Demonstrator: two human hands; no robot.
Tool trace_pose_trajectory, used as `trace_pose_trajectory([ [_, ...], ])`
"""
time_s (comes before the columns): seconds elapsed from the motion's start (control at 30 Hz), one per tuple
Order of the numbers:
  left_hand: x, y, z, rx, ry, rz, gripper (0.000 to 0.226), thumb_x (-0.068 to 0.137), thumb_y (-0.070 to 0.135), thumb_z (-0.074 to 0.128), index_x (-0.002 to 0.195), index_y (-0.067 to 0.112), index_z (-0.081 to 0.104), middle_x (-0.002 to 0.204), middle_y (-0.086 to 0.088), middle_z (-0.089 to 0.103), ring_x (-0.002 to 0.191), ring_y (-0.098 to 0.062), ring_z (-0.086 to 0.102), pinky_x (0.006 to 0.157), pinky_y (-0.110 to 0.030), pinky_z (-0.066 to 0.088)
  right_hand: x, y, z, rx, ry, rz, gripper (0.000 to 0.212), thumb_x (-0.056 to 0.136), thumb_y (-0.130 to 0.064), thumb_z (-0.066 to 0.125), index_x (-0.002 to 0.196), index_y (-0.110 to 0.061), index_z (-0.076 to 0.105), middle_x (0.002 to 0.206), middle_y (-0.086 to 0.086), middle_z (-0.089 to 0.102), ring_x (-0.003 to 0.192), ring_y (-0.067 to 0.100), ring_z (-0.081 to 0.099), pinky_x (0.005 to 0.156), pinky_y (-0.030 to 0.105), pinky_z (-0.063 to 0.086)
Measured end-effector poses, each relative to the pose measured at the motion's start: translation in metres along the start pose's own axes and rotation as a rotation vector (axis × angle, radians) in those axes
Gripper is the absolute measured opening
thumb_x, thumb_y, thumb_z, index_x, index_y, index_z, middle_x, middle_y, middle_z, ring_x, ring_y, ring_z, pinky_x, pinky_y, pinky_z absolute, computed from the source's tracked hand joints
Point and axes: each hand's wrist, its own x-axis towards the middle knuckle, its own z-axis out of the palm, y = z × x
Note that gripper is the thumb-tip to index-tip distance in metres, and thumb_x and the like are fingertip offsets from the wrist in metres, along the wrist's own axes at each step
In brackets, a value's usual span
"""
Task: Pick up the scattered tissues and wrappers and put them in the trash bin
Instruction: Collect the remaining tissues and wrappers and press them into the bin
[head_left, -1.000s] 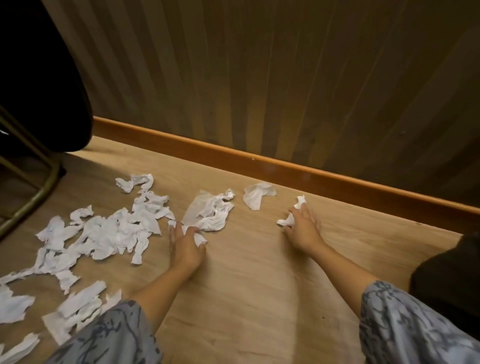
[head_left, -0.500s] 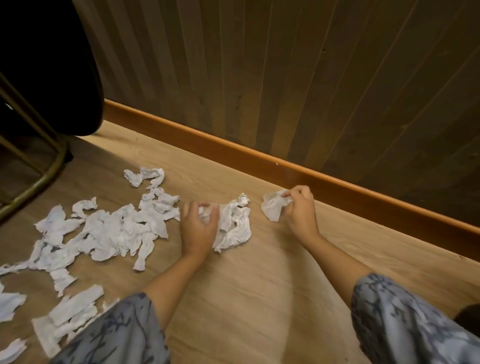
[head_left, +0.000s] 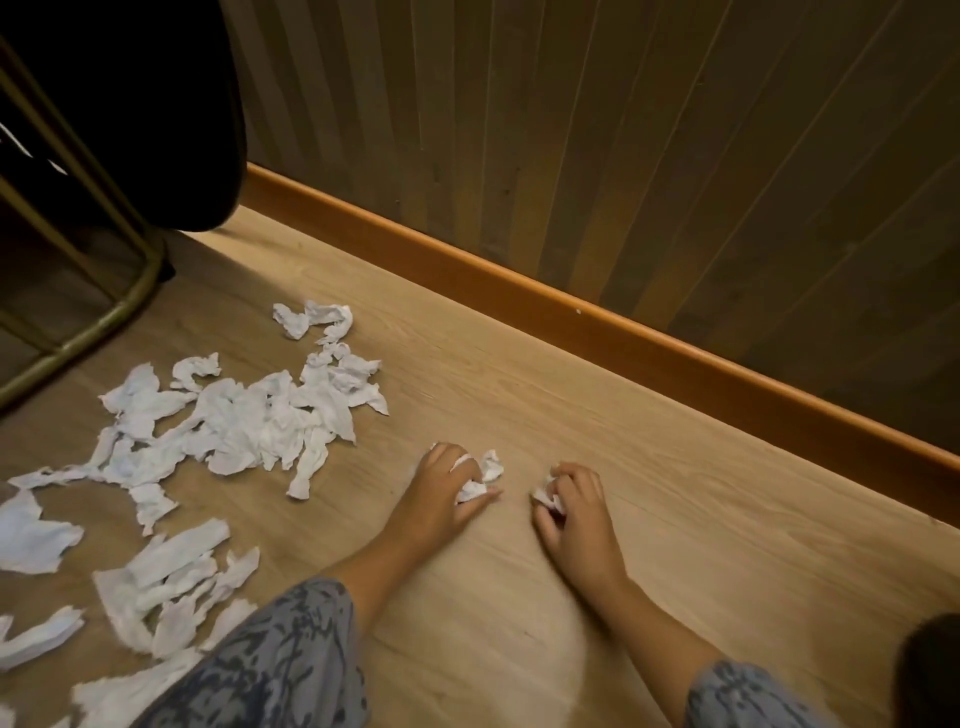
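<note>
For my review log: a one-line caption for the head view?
Both hands, left hand and right hand, grip crumpled tissue above wooden floor; scattered tissues remain.

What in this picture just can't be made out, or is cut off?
- Head view: how much tissue each wad holds; the left hand and right hand curl over them.
- The dark object at top left: too dark and cut by the frame edge to identify.
- Scattered tissues: those at the left edge are cut off.
- No wrappers distinguishable.

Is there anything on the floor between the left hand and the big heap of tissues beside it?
Nothing visible. Only bare floor lies between the left hand, which grips a tissue wad, and the tissue heap.
</note>
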Motion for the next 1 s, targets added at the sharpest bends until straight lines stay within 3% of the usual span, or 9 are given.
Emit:
trace_pose_trajectory([
  [0.13,-0.025,0.014,-0.028,-0.054,0.114,-0.195,0.041,0.080,0.039,0.074,0.064,0.018,0.043,0.064,0.005,0.043,0.058,-0.010,0.038,0.056,-0.017,0.032,-0.018,-0.027,-0.006,0.072,0.016,0.045,0.031,0.080,0.000,0.062,0.080,-0.022,0.040,0.086,-0.006,0.040,0.080,0.010,0.038,0.071,0.015,0.028],
  [0.23,-0.042,0.019,-0.054,-0.151,0.113,-0.356,0.026,0.085,0.022,0.070,0.073,0.018,0.048,0.061,0.002,0.049,0.054,-0.015,0.047,0.049,-0.027,0.038,-0.024,-0.054,-0.006,0.121,-0.027,0.020,0.023,0.085,-0.001,0.052,0.101,-0.016,0.058,0.097,-0.005,0.048,0.084,0.006,0.047,0.073,0.015,0.037],
  [0.3,-0.056,0.023,-0.077,-0.196,0.096,-0.454,0.015,0.088,0.019,0.066,0.097,0.025,0.056,0.066,0.002,0.056,0.058,-0.010,0.055,0.052,-0.026,0.045,-0.023,-0.070,-0.002,0.141,-0.111,-0.048,0.028,0.082,-0.002,0.048,0.099,-0.013,0.067,0.097,-0.002,0.053,0.082,0.008,0.052,0.073,0.018,0.043],
  [0.37,-0.074,0.023,-0.103,-0.162,0.134,-0.456,0.039,0.086,0.006,0.067,0.119,0.024,0.058,0.082,0.006,0.059,0.068,-0.005,0.055,0.061,-0.012,0.043,-0.022,-0.092,0.002,0.145,-0.204,-0.109,0.024,0.079,-0.010,0.042,0.078,-0.011,0.066,0.084,0.001,0.056,0.071,0.014,0.054,0.068,0.030,0.047],
  [0.5,-0.114,0.015,-0.149,-0.044,0.210,-0.484,0.040,0.077,-0.006,0.071,0.111,0.015,0.069,0.103,0.000,0.068,0.090,-0.013,0.063,0.075,-0.002,0.041,-0.026,-0.141,0.017,0.191,-0.345,-0.189,0.031,0.080,-0.027,0.033,0.066,-0.009,0.054,0.069,0.004,0.053,0.063,0.019,0.049,0.061,0.036,0.042],
  [0.6,-0.147,0.014,-0.179,-0.048,0.372,-0.582,0.016,0.088,0.012,0.068,0.103,0.013,0.071,0.096,0.004,0.071,0.090,-0.011,0.067,0.075,-0.006,0.045,-0.037,-0.175,0.038,0.223,-0.437,-0.216,0.032,0.083,-0.029,0.034,0.076,-0.012,0.060,0.078,0.002,0.053,0.071,0.018,0.050,0.066,0.033,0.039],
  [0.73,-0.200,0.005,-0.206,0.063,0.469,-0.703,0.025,0.080,0.036,0.075,0.095,0.016,0.071,0.090,0.001,0.070,0.085,-0.012,0.065,0.072,-0.026,0.053,-0.055,-0.205,0.082,0.157,-0.532,-0.208,0.036,0.086,-0.012,0.043,0.117,-0.012,0.061,0.117,0.009,0.053,0.114,0.025,0.046,0.093,0.025,0.033],
  [0.83,-0.238,-0.009,-0.215,0.160,0.245,-0.836,0.044,0.075,0.048,0.076,0.108,0.018,0.071,0.108,-0.002,0.063,0.098,-0.017,0.060,0.083,-0.025,0.048,-0.071,-0.222,0.112,0.082,-0.672,-0.184,0.052,0.091,-0.025,0.037,0.143,-0.023,0.042,0.157,0.011,0.024,0.145,0.034,0.014,0.118,0.040,0.012],
  [1.0,-0.286,-0.013,-0.202,0.211,-0.074,-0.909,0.060,0.071,0.064,0.065,0.118,0.027,0.065,0.124,-0.003,0.053,0.118,-0.022,0.046,0.101,-0.036,0.040,-0.107,-0.235,0.139,-0.066,-0.767,-0.280,0.079,0.087,-0.074,0.027,0.151,-0.029,0.024,0.163,-0.003,0.001,0.148,0.030,-0.016,0.114,0.052,-0.018],
])
